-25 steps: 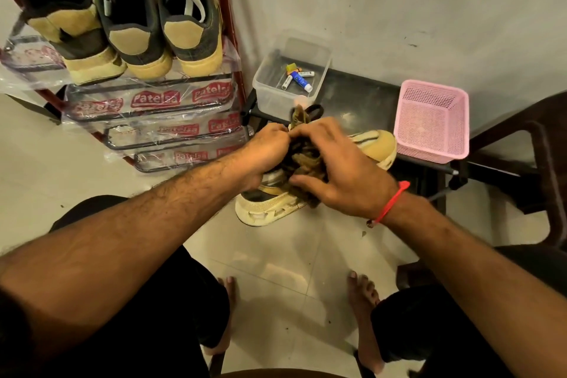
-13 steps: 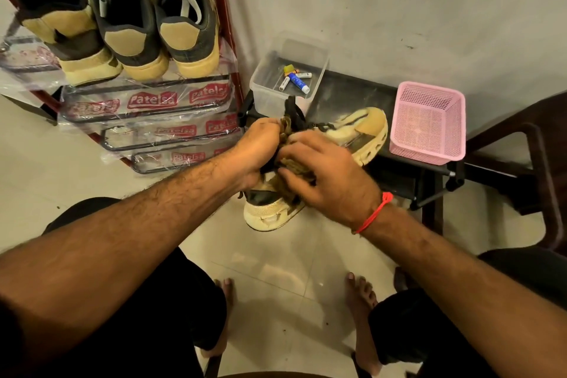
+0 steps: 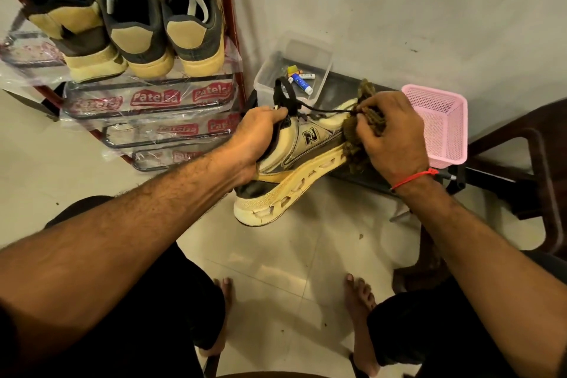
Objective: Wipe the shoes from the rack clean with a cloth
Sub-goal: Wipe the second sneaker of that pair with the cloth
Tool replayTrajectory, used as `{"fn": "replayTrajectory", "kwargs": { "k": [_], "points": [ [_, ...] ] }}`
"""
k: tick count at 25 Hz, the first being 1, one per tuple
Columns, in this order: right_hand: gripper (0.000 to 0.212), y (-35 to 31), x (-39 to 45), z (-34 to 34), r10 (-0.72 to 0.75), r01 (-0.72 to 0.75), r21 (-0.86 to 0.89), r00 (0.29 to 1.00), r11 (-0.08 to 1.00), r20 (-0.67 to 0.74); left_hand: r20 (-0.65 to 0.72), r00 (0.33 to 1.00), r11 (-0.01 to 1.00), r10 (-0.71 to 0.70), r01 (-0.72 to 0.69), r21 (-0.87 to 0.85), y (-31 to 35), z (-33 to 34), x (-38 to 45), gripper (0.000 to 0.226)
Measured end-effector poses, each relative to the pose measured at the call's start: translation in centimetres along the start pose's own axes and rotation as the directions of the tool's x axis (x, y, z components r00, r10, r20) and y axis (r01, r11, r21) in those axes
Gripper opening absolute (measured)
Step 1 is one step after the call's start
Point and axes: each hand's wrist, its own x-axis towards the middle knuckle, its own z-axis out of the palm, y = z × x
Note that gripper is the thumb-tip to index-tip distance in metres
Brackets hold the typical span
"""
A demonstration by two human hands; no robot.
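Right now the cream and grey mesh running shoe with a thick cut-out foam sole (image 3: 302,159) hangs in the air above the tiled floor (image 3: 291,267), in front of the seated person's knees, with its long axis running on a slant: the heel sits low and near the person, the toe rises up and away toward the right. The left hand (image 3: 256,139) grips it at the heel end, fingers curled over the collar and into the opening, beside the loose black laces (image 3: 290,98), so this hand is the anchor. The right hand (image 3: 389,129) is clamped on a bunched olive-brown woolly cloth (image 3: 357,138) and presses it against the toe end, which the cloth and fingers largely hide. The side panel and the whole sole edge lie exposed between the two hands, so, as I judge it, the next stroke should travel down that long axis from the toe toward the left hand's grip, with the right hand doing the moving. Three tan and dark suede shoes (image 3: 135,21) wait on the top shelf of the red metal rack wrapped in printed plastic (image 3: 233,40), well apart to the left, nearer the left hand.
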Motion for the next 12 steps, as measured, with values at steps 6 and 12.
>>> {"fn": "replayTrajectory", "kwargs": {
  "k": [6,12],
  "points": [
    [0.024,-7.3,-4.6,2.5,-0.449,0.432,0.125,0.869,0.893,0.208,0.032,0.997,0.998,0.068,-0.068,0.009,0.0,1.0,-0.6,0.033],
    [0.017,-2.1,0.4,-0.8,-0.118,0.118,-0.018,0.993,0.993,-0.022,0.009,0.927,0.914,0.374,-0.370,0.166,0.1,1.0,-0.6,0.025]
  ]
}}
